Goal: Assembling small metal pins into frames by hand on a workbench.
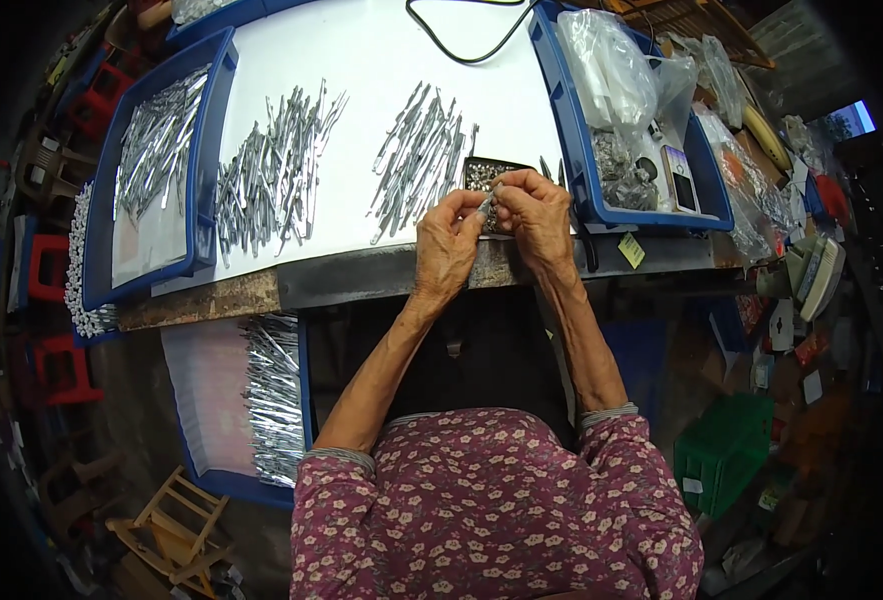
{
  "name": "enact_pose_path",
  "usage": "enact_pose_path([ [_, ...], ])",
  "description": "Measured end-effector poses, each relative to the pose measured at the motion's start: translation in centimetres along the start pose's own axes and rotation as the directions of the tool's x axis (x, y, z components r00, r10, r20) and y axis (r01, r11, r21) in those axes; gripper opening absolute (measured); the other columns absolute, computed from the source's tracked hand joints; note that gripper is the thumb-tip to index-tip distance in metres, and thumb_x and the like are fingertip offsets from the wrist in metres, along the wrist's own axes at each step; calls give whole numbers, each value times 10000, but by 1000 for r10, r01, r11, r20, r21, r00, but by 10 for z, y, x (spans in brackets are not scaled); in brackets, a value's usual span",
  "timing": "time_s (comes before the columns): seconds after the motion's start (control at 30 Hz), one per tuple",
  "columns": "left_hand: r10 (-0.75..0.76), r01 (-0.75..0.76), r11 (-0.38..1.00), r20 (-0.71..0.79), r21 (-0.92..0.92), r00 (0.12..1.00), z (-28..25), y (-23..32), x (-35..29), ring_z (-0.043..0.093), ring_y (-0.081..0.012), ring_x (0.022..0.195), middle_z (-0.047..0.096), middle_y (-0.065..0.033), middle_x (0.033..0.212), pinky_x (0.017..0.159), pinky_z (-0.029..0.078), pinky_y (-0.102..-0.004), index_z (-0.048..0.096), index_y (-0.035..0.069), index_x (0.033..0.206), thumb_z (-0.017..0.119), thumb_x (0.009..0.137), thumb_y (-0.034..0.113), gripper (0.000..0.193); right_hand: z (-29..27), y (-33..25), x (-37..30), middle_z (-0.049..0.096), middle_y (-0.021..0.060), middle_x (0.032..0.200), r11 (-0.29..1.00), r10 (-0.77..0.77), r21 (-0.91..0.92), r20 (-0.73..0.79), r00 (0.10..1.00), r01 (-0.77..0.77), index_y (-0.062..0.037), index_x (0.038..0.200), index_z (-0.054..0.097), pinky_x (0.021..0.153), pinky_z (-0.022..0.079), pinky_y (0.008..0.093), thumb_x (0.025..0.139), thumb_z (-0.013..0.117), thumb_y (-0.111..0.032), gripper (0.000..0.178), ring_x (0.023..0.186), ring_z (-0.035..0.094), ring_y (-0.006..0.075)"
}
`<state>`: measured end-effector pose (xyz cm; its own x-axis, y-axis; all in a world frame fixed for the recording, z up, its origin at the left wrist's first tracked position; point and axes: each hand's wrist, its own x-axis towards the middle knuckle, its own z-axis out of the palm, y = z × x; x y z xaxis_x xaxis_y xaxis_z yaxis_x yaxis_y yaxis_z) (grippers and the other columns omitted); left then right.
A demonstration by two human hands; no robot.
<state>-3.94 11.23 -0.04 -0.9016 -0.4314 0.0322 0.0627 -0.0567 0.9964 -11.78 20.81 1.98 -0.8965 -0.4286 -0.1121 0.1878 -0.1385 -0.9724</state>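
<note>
At the front edge of the desk (371, 45), right of centre, both hands meet over a small metal part (485, 203). Left hand (446, 245): thumb and index fingers clamped on it. Right hand (541, 218): fingers together, pinching its upper end. Part is short, slim, pale grey, tilted, top toward the right hand; fingertips cover most of it, so full outline and any joint can't be made out.

Just behind and below the hands: dark shallow tray (501, 162), thin rim, loaded with tiny shiny bits, silvery with darker gaps. Too small to read individual shape. Hands cover part of it.

Left of the tray, a loose pile of slim metal pieces (416, 165): bright silver, long and narrow, glossy, darker grey in the shaded faces. Mostly slanted the same way, upper ends to the right, overlapping, ends uneven. Further left, a second pile (276, 170), same look, denser, a few pieces crossing at steeper angles.

More silver pieces in the blue bin (204, 150) at the desk's left end, heaped toward its far part. Right of the hands, another blue bin (571, 150) holds clear plastic bags and a phone-like device (679, 178).
</note>
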Motion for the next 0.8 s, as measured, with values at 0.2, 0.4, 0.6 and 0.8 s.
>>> enact_pose_path([
  [0.2,102,-92,982,-52,167,993,1,-1,-2,443,-26,572,551,8,702,510,362,-175,575,-13,913,512,799,12,132,-1,4,1,540,26,657,1000,-1,3,8,1000,1,40,852,565,444,394,164,762,553,0,99,516,489,59],
  [0.4,-48,58,973,49,-223,998,-6,-2,5,471,-51,588,575,-34,724,525,403,-194,567,-28,905,492,798,28,142,-3,7,1,566,42,703,999,-33,43,69,997,30,49,926,558,482,424,160,767,586,-15,174,553,527,66],
  [0.6,-109,123,950,62,-288,992,-6,2,5,407,1,499,527,26,652,427,297,-123,532,-19,936,530,824,78,149,7,6,-7,592,52,758,987,-159,-11,16,987,159,54,968,550,585,484,182,767,599,-24,221,645,570,83],
  [0.8,-100,98,946,12,-310,995,-5,-4,6,416,-13,491,511,11,642,416,313,-133,513,-23,952,539,826,97,177,10,11,-9,601,53,782,946,-279,-175,-20,960,271,36,949,565,635,483,188,756,613,-23,208,689,574,85],
])
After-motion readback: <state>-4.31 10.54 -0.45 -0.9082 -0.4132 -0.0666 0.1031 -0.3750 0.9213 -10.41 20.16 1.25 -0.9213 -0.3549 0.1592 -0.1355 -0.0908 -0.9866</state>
